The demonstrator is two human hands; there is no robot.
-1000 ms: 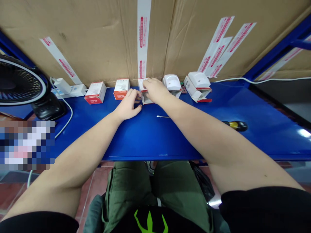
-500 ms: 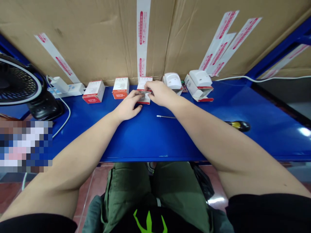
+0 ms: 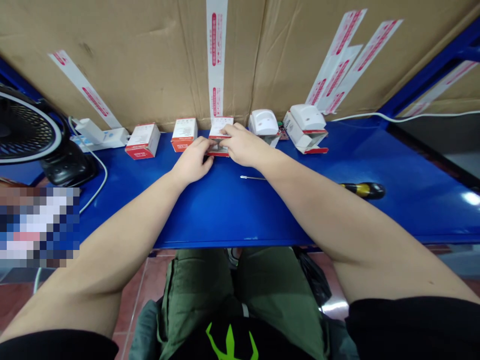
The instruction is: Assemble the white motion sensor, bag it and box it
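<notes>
A small red-and-white cardboard box (image 3: 221,121) stands at the back middle of the blue table, its front end open toward me. My left hand (image 3: 192,161) holds the box by its left front corner, with fingertips at the opening and thumb below. My right hand (image 3: 245,146) is on the box's right side, one finger on the top and others at the opening. What lies inside the box is mostly hidden by my fingers. A screwdriver (image 3: 365,190) with a black-and-yellow handle lies under my right forearm, its metal tip showing on the near side.
Two closed boxes (image 3: 143,141) stand on the left. To the right, white rounded devices (image 3: 263,122) rest on two open boxes. A black fan (image 3: 26,125) and a white power strip (image 3: 112,138) are at far left. A cardboard wall (image 3: 150,65) backs the table (image 3: 210,215).
The pale flap at the front of the box no longer shows; a darker opening is there. My right fingers have shifted from a pinch at the front to spread over top and opening.
</notes>
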